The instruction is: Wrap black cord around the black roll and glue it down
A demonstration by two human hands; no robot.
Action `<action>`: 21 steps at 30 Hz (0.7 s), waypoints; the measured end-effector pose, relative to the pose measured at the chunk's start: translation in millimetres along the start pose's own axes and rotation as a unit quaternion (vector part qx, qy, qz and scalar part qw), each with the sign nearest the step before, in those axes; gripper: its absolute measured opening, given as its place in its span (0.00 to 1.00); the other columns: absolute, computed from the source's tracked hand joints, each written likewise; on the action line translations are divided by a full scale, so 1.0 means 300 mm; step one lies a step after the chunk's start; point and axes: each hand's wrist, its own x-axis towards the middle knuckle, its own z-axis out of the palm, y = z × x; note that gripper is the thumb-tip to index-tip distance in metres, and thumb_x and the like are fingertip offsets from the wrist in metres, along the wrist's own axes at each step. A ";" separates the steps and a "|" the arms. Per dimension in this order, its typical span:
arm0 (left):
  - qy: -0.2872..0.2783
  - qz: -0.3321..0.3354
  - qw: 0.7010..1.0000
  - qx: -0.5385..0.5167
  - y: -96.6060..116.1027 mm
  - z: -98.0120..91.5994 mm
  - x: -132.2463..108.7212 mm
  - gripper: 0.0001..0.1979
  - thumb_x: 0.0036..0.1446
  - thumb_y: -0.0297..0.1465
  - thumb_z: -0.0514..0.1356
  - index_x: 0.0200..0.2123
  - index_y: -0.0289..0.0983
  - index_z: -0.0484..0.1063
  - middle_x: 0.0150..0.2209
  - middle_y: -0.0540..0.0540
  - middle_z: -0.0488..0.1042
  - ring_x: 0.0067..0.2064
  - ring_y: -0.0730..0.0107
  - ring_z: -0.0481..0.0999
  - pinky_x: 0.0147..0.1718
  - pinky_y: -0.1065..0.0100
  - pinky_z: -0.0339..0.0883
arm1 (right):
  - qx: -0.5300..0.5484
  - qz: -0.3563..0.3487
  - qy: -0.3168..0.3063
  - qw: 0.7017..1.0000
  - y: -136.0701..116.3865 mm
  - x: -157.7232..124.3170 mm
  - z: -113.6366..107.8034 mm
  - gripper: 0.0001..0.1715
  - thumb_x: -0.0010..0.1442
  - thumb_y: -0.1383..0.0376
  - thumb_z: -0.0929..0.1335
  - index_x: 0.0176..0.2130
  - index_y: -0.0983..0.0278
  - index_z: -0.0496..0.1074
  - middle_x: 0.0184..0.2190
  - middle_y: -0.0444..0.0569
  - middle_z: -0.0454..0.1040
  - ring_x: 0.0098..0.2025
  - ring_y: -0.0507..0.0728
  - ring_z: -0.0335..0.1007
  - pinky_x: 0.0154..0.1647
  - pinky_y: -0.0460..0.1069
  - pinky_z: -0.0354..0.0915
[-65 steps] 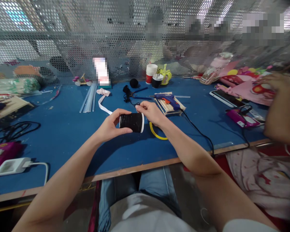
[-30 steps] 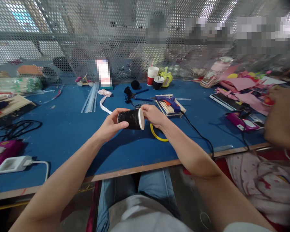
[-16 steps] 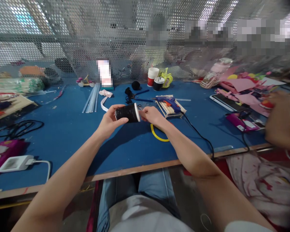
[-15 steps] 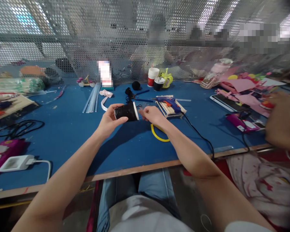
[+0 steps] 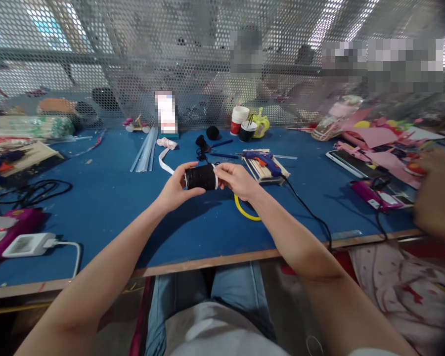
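A paper cup wrapped in black yarn [image 5: 201,177] lies on its side in the air above the table, its white rim facing right. My left hand [image 5: 176,188] is closed around the cup's base end, thumb below and fingers above. At the rim, my right hand [image 5: 237,180] pinches the edge with thumb and fingertips; whether a strand is also between them is too small to tell. Loose black yarn [image 5: 201,142] lies behind the cup, near scissors with blue handles [image 5: 222,144]. A yellow ring [image 5: 244,210] lies on the table below my right hand.
A blue glue gun [image 5: 263,160] rests on wooden sticks to the right, its cord running to the front edge. Stacked paper cups [image 5: 239,118], clear glue sticks [image 5: 145,151] and a phone [image 5: 166,113] stand or lie farther back. Another person's hand [image 5: 435,193] is at far right.
My right hand has moved in from beside the cup to its rim. The cup has turned slightly in my left hand. The whole view has shifted a little.
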 end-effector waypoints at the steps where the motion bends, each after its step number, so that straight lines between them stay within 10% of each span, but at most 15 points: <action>1: -0.001 -0.015 1.000 -0.017 0.001 -0.002 0.000 0.34 0.42 0.33 0.66 0.54 0.40 0.58 0.45 0.44 0.66 0.41 0.68 0.69 0.40 0.65 0.66 | -0.003 -0.008 -0.004 1.000 -0.003 -0.002 0.002 0.14 0.54 0.56 0.66 0.28 0.65 0.66 0.21 0.41 0.65 0.22 0.47 0.61 0.24 0.44 0.59; 7: -0.013 -0.116 0.988 -0.103 0.008 -0.011 0.001 0.25 0.51 0.41 0.59 0.52 0.40 0.61 0.37 0.46 0.67 0.34 0.70 0.70 0.32 0.67 0.67 | -0.082 -0.016 -0.077 0.994 -0.035 -0.023 0.015 0.15 0.54 0.55 0.65 0.29 0.65 0.68 0.21 0.43 0.67 0.24 0.48 0.62 0.27 0.45 0.61; 21: -0.044 0.128 0.974 0.182 0.008 0.008 -0.009 0.34 0.46 0.36 0.64 0.56 0.40 0.56 0.45 0.42 0.65 0.47 0.60 0.66 0.48 0.58 0.60 | -0.030 0.085 0.012 0.996 0.002 -0.013 0.040 0.19 0.49 0.53 0.68 0.23 0.64 0.62 0.17 0.39 0.60 0.20 0.47 0.55 0.22 0.45 0.53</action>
